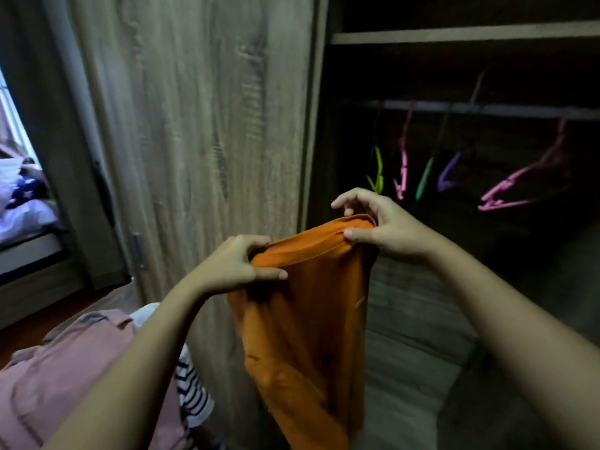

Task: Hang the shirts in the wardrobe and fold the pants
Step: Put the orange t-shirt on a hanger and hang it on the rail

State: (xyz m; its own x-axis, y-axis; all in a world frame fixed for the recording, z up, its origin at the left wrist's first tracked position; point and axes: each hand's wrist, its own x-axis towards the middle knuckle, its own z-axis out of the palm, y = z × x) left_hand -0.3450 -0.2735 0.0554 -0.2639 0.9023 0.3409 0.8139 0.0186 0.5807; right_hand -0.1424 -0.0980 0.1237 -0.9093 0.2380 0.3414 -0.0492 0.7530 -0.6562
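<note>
An orange garment [308,319] hangs in the air in front of the wardrobe, held up by its top edge. My left hand [233,264] grips the left end of that edge with curled fingers. My right hand [376,222] pinches the right end between thumb and fingers. The cloth drops down from both hands to the bottom of the view. Behind it, inside the open wardrobe, several coloured plastic hangers [402,170] hang bare on a rail [519,110].
A wooden wardrobe door [194,141] stands just left of the garment. A pink garment [65,378] and a striped one [191,394] lie at the lower left. A bed with bedding [22,203] is at the far left. A shelf [454,35] spans the wardrobe top.
</note>
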